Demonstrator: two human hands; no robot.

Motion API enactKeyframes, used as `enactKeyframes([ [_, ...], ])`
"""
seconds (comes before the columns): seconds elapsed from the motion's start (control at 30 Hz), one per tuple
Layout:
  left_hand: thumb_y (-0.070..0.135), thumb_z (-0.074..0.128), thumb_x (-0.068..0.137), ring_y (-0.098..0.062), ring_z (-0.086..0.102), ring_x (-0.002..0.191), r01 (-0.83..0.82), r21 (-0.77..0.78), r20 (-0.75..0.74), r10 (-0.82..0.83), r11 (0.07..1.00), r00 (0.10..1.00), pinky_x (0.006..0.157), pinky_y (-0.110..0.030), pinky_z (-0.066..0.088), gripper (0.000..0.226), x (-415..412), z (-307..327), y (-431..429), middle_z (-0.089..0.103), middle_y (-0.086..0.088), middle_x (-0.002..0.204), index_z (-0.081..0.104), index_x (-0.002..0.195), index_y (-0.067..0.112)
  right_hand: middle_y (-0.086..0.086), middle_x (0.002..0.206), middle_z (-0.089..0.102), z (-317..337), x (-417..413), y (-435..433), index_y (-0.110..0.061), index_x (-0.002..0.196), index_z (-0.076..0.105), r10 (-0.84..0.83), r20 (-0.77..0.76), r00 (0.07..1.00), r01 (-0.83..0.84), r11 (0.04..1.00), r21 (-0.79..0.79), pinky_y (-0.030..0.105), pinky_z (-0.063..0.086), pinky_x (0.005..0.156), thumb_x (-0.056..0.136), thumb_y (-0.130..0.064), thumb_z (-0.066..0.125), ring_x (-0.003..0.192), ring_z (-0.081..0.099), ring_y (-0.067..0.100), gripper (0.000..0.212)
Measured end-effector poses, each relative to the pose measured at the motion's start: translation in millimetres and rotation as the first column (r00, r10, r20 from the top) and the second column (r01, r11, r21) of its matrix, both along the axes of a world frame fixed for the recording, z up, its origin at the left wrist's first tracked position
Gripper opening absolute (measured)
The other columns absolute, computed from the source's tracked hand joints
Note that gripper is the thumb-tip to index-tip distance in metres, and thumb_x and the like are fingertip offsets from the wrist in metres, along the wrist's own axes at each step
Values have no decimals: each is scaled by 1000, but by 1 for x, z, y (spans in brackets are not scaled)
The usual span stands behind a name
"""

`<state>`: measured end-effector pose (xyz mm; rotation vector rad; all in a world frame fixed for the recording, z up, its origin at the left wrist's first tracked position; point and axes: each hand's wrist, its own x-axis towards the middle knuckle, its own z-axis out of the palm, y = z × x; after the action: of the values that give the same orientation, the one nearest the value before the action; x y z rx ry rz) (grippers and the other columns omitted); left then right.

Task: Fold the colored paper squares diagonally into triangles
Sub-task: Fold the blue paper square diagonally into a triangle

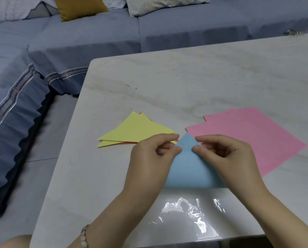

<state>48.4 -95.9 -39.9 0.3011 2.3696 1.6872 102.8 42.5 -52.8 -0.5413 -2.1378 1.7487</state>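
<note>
- Blue paper [187, 169]: on the near middle of the table [185, 83], bent over on itself into a triangle shape, apex pointing to the far side, rounded fold along its near edge. Not pressed flat.
- Left hand [149, 158]: on the left side of the blue sheet; thumb and forefinger pinched on the paper just below the apex, remaining fingers curled inward.
- Right hand [226, 158]: on the right side of the same sheet; thumb and forefinger pinched on the paper beside the apex, other fingers curled. The two pinches sit close together, one either side of the tip.
- Yellow triangles [135, 131]: two folded pieces stacked, left of the hands and slightly farther; an orange edge [130, 143] shows under them.
- Pink sheets [253, 136]: unfolded stack lying flat, right of the hands; its near-left part is covered by the right hand.
- Clear plastic wrapper [189, 217]: flat on the near edge of the table, between the forearms.
- Bead bracelet [84, 237] on the left wrist.
- Blue sofa [96, 33] beyond the table.
</note>
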Motion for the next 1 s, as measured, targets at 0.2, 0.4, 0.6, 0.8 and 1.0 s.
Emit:
enactKeyframes([
  [0.2, 10, 71, 77, 11, 61, 71, -12, 19, 20, 12, 1000, 1000, 64, 0, 40, 28, 3, 2, 0, 68, 26, 73, 68, 72, 37, -17, 73, 71, 3, 2, 0, -31, 74, 70, 25, 5, 1000, -25, 999, 28, 5, 43, 60, 73, -11, 73, 61, 59, 0, 21],
  [0.4, 10, 69, 80, 14, 60, 75, 34, -17, -4, -34, 999, 999, 67, 2, 39, 20, 4, 2, -1, 65, 24, 85, 70, 86, 30, -31, 77, 67, 4, 3, 1, -35, 73, 69, 66, 3, 998, -66, 997, 35, 2, 43, 64, 75, -9, 71, 69, 61, -11, 26],
  [0.6, 10, 68, 80, 16, 59, 73, 50, -36, 2, -50, 998, 999, 65, 2, 38, 21, 5, 0, -1, 65, 24, 86, 72, 96, 23, -32, 68, 66, 3, 2, 3, -35, 71, 68, 82, 8, 997, -82, 996, 44, 1, 41, 63, 75, -7, 71, 68, 60, -13, 29],
  [0.8, 12, 68, 80, 18, 57, 69, 54, -57, 13, -53, 997, 999, 64, 3, 38, 21, 6, -2, 0, 63, 25, 82, 72, 99, 21, -34, 67, 65, 4, 3, 6, -34, 73, 69, 137, 40, 990, -139, 989, 52, 0, 41, 63, 77, -5, 69, 68, 60, -13, 29],
  [1.0, 10, 69, 79, 15, 59, 72, 55, -47, 20, -55, 997, 998, 66, 2, 39, 19, 6, -6, 0, 65, 24, 83, 72, 92, 24, -32, 68, 66, 5, 5, 8, -33, 73, 69, 153, 50, 987, -155, 987, 40, 1, 42, 61, 78, -4, 67, 66, 61, -11, 30],
])
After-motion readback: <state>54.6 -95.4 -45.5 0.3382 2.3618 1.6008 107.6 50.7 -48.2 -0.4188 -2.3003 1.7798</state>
